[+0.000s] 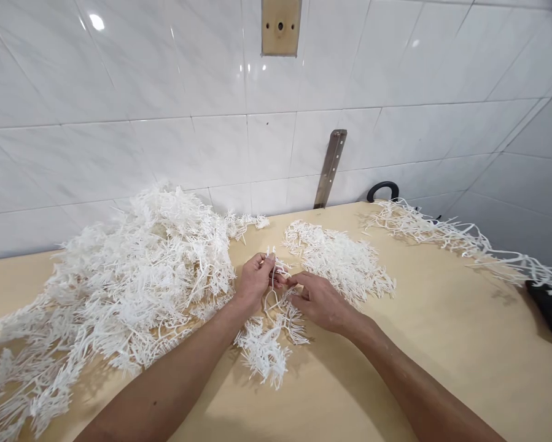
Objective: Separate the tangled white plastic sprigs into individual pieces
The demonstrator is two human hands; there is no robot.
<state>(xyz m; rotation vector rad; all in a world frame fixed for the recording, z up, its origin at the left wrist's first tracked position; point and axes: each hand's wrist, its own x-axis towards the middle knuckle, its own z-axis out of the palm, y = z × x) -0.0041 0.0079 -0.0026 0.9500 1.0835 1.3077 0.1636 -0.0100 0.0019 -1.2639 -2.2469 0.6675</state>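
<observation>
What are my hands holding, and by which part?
Your left hand pinches a white sprig by its thin stem; whether your right hand grips it too, I can't tell.

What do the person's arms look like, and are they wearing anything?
The left arm and right arm are bare, with no sleeves showing. The left grip and right grip have no gloves. I see no watch or rings.

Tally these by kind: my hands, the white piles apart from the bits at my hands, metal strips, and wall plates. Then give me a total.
Hands, left hand and right hand: 2
White piles, large heap, small pile and stringy pile: 3
Metal strip: 1
Wall plate: 1
Total: 7
</observation>
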